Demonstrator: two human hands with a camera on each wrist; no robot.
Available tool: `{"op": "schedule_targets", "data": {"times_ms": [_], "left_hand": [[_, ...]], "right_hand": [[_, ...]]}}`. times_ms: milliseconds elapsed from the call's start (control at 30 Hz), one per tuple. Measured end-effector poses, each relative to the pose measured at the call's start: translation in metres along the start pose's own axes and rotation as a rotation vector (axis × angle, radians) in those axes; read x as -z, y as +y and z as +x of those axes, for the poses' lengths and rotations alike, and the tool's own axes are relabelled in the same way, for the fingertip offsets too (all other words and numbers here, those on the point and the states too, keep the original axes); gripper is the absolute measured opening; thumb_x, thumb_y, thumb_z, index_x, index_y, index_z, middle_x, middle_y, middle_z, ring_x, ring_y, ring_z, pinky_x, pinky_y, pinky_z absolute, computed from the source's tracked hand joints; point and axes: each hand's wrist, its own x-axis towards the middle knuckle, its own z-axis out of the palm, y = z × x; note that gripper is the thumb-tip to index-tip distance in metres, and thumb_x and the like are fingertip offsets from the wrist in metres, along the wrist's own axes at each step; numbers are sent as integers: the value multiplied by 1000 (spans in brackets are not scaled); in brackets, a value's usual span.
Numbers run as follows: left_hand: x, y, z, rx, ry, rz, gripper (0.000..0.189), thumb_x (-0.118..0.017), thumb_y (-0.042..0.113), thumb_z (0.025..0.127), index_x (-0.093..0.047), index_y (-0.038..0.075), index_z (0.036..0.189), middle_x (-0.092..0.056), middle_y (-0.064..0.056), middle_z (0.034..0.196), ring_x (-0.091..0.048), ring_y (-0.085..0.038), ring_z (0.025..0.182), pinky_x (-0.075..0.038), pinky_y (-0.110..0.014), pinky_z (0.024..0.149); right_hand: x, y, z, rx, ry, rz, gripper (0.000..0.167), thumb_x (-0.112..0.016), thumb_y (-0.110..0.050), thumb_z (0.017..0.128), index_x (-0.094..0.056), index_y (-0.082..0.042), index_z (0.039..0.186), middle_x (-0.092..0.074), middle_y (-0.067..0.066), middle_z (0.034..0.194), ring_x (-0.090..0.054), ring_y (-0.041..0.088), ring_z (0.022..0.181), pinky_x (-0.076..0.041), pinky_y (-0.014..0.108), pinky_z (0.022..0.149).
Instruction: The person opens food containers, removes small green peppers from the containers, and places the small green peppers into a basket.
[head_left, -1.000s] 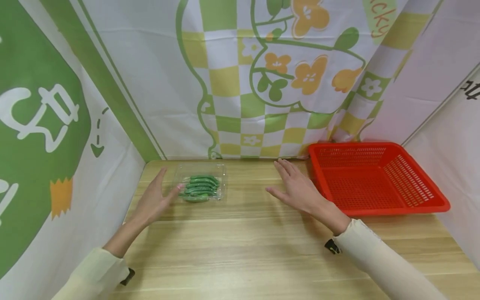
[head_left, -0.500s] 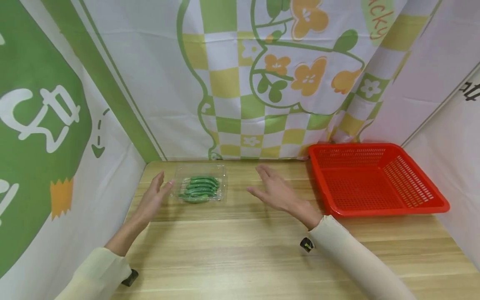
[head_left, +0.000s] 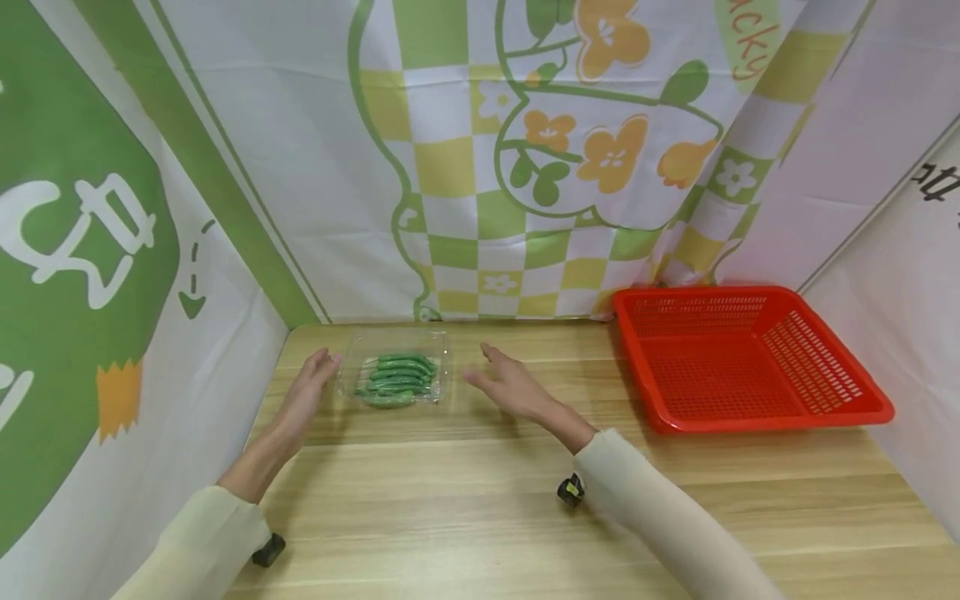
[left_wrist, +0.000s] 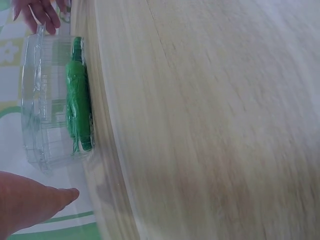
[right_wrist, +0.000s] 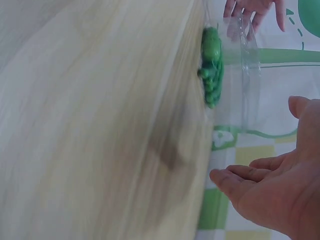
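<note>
A clear plastic box [head_left: 440, 343] sits on the wooden table near its back left, with several long green peppers [head_left: 401, 377] lying side by side in it. Just left of the box is my left hand [head_left: 306, 392], fingers extended and apart from it in the left wrist view. My right hand [head_left: 512, 387] is to the right of the box, palm turned toward it, with a gap of table between. In the right wrist view its fingers [right_wrist: 250, 175] are held out straight. Neither hand holds anything.
A red perforated plastic basket [head_left: 757, 379] stands at the back right of the wooden table [head_left: 465, 508]. Printed fabric [head_left: 517, 167] hangs along the back, and printed white panels [head_left: 217, 350] rise at both sides.
My right hand has moved left, from beside the red basket to near the clear box. My left hand has drawn back slightly from the box's left edge. The box stays in place.
</note>
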Motion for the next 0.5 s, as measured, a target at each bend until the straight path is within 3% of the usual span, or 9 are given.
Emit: {"op": "schedule_targets", "data": {"times_ms": [133,300,500], "left_hand": [[-1,-1,4,6,-9,-55,92,-32,63,111,17,10,167,16,-20,175,11,-45,161,7,-61,131],[-1,-1,9,-3,-29,-115,92,-32,60,112,20,8,166,19,-19,175,12,-39,162,6,-53,133],[-3,-3,17,11,-40,-190,87,-31,52,114,23,7,165,22,-20,174,18,-39,161,9,-51,132]], "right_hand": [[-14,-3,7,-50,-19,133,83,-49,-53,110,-21,1,167,-37,23,167,-41,39,152,-36,52,126],[-28,-7,15,-102,-31,318,83,-52,-48,110,-17,2,167,-32,24,169,-36,37,155,-31,50,129],[-41,-9,25,-110,-42,394,79,-50,-45,112,-17,2,167,-29,22,171,-33,37,157,-28,51,130]]}}
